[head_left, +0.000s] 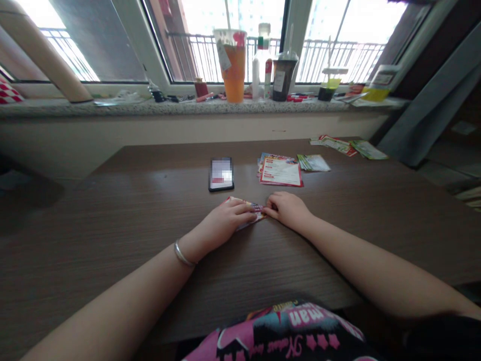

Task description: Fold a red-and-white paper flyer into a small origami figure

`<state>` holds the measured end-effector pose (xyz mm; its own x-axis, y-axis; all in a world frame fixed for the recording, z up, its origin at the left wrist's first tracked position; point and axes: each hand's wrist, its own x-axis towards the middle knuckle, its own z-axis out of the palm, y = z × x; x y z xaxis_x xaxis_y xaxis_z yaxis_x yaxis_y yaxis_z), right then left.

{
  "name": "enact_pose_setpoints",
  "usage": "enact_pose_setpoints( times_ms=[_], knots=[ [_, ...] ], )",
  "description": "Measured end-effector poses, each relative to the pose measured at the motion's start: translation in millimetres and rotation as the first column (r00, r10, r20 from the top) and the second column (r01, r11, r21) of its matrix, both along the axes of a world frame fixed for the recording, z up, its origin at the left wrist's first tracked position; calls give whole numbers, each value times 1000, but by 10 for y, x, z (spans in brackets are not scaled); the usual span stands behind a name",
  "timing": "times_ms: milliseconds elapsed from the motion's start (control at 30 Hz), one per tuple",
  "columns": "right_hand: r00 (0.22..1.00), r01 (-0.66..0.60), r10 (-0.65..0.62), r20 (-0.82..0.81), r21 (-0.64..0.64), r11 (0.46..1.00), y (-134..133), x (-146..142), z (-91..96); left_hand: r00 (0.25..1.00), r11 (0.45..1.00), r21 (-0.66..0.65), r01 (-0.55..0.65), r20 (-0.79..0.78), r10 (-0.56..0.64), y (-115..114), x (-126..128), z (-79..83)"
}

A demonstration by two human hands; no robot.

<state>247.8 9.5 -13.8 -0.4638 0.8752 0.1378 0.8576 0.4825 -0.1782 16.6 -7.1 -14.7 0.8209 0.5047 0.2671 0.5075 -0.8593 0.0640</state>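
A small printed paper sheet (pixel 259 216), colourful with a red edge, lies on the brown table in front of me. My left hand (pixel 227 220), with a silver bangle at the wrist, rests on it with fingers stretched out flat, hiding much of it. At the sheet's right end, my right hand (pixel 288 208) has its fingers curled and pinches the edge between thumb and forefinger. Just beyond my hands lie a black-edged phone (pixel 221 174), its screen blurred, and a stack of red-bordered printed cards (pixel 281 171).
Smaller green-and-white cards (pixel 314 163) lie beside the stack, and more printed leaflets (pixel 338 145) are at the table's far right. On the windowsill (pixel 169 108) stand a tall orange drink cup (pixel 235 70), a dark lidded cup (pixel 283 77), bottles and clutter.
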Motion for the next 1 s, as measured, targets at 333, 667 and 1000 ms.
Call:
enact_pose_setpoints(
  times_ms=[333,667,1000],
  knots=[
    [974,-216,221,-46,92,972,-36,22,-54,1000,1000,-17,-21,-18,21,-119,20,67],
    [930,-368,365,51,90,925,-104,78,72,988,995,60,-78,-130,85,-155,51,57],
    [939,-299,283,198,59,952,-179,33,209,990,994,5,-108,-93,108,-201,49,64]
  ],
)
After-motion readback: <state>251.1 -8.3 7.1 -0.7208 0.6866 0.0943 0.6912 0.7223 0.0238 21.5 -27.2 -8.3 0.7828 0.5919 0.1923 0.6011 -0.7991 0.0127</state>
